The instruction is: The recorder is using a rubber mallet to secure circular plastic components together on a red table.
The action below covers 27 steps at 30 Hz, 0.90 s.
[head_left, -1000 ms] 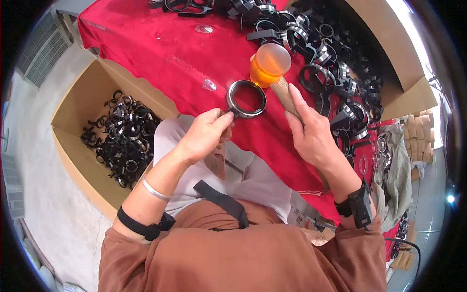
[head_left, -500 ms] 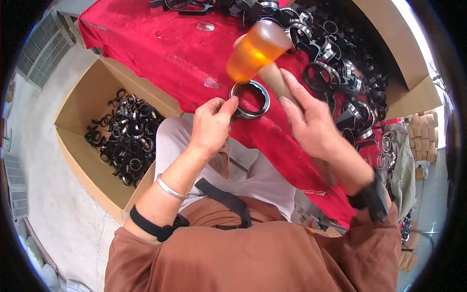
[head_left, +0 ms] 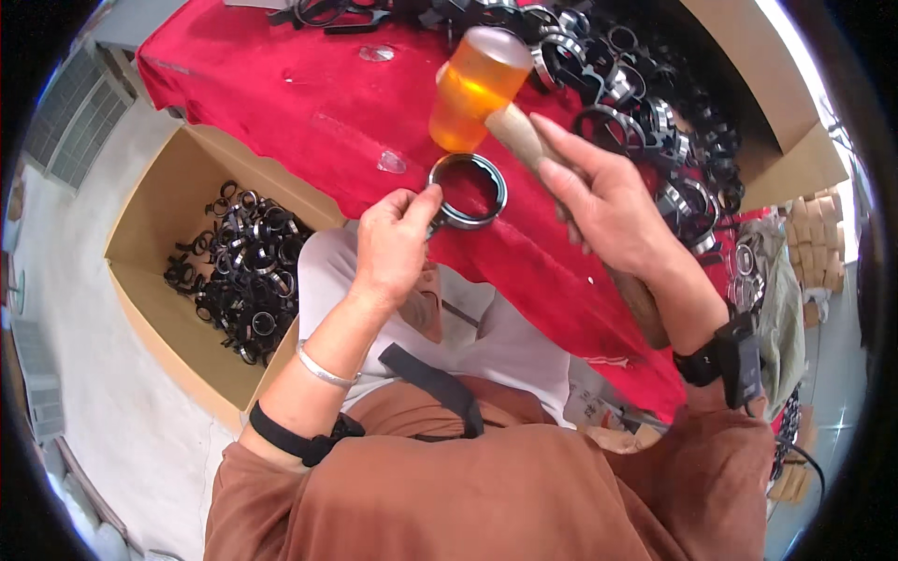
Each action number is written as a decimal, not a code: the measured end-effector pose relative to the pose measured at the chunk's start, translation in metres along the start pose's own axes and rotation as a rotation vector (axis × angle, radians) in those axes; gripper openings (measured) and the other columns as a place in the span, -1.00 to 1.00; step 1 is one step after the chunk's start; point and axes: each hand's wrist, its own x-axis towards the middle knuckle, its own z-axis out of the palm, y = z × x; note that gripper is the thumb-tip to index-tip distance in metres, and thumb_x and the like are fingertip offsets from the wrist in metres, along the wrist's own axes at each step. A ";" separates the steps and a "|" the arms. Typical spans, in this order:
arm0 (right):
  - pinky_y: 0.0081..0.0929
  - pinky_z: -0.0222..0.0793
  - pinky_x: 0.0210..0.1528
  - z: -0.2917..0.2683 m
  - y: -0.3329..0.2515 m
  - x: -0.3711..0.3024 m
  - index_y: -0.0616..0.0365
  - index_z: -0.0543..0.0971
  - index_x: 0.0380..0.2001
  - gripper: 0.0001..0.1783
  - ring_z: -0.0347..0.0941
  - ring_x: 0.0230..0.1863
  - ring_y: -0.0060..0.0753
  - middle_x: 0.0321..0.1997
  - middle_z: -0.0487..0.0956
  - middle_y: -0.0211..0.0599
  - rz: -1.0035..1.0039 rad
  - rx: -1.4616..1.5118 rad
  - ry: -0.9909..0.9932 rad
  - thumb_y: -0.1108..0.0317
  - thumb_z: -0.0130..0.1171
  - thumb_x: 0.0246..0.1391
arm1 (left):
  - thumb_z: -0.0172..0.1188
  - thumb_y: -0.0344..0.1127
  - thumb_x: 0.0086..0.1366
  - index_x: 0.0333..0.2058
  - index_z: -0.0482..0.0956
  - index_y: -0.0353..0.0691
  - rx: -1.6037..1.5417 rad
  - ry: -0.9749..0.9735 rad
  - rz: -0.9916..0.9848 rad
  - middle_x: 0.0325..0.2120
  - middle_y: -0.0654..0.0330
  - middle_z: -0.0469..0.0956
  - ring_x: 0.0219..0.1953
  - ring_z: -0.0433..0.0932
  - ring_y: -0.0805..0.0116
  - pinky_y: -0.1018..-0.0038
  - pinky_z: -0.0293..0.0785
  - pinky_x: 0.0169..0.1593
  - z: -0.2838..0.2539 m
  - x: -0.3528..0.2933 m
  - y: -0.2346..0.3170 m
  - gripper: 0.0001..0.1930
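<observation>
Nearest: brown sleeves and a dark strap across the lap, with a black band and a silver bangle [head_left: 323, 369] on the left forearm and a black wrist device [head_left: 725, 353] on the right.

Left hand [head_left: 391, 245] curled, thumb and fingertips pinched on the near-left rim of a metal ring [head_left: 467, 190], steadying it flat on the red cloth [head_left: 281, 103] over the tabletop near its front edge.

Right hand [head_left: 608, 201] wrapped around the wooden handle of a mallet [head_left: 475, 86], forefinger stretched out along the handle toward the head. Handle end showing past the wrist. Orange translucent mallet head raised just above and beyond the ring, tilted, not touching it.

Left of the knees, down on the floor: an open cardboard box [head_left: 150, 234] with a heap of black rings and clamps [head_left: 238, 266] in it.

On the cloth just left of the ring, a small clear scrap [head_left: 392, 163]; another of the same kind farther back.

Farther along the tabletop, beyond and right of the mallet: a dense pile of dark and shiny metal rings [head_left: 655, 122], some interlocked, spreading toward the right edge and touching a second cardboard box [head_left: 776, 122] with an open flap.

At the far right, past the cloth's edge, grey fabric and stacked pale bundles, too small to tell apart.
</observation>
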 end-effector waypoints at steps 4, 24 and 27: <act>-0.82 0.20 -0.60 -0.009 -0.022 -0.019 0.13 0.28 0.16 -0.53 0.29 -0.55 -0.80 -0.50 0.41 -0.46 0.032 0.350 0.278 0.33 -0.04 0.17 | 0.11 -0.16 0.20 -0.64 0.42 -0.27 -0.045 0.055 0.022 -0.77 0.39 0.28 -0.71 0.19 0.65 0.58 0.12 -0.64 -0.005 0.003 -0.007 -0.67; -0.74 0.22 -0.65 0.032 0.005 -0.082 0.11 0.11 0.25 -0.46 0.22 -0.68 -0.74 -0.57 0.36 -0.51 0.188 0.598 0.354 0.37 -0.15 0.20 | 0.03 -0.16 0.26 -0.52 0.46 -0.12 -0.086 0.002 0.072 -0.69 0.43 0.31 -0.70 0.23 0.66 0.68 0.14 -0.65 0.003 0.004 -0.011 -0.77; -0.75 0.20 -0.64 0.033 -0.004 -0.092 0.14 0.08 0.26 -0.45 0.19 -0.67 -0.74 -0.55 0.39 -0.45 -0.082 0.663 0.559 0.43 -0.23 0.17 | 0.02 -0.16 0.27 -0.51 0.46 -0.13 -0.084 0.034 0.051 -0.69 0.43 0.31 -0.70 0.23 0.66 0.68 0.14 -0.65 -0.003 -0.001 -0.014 -0.77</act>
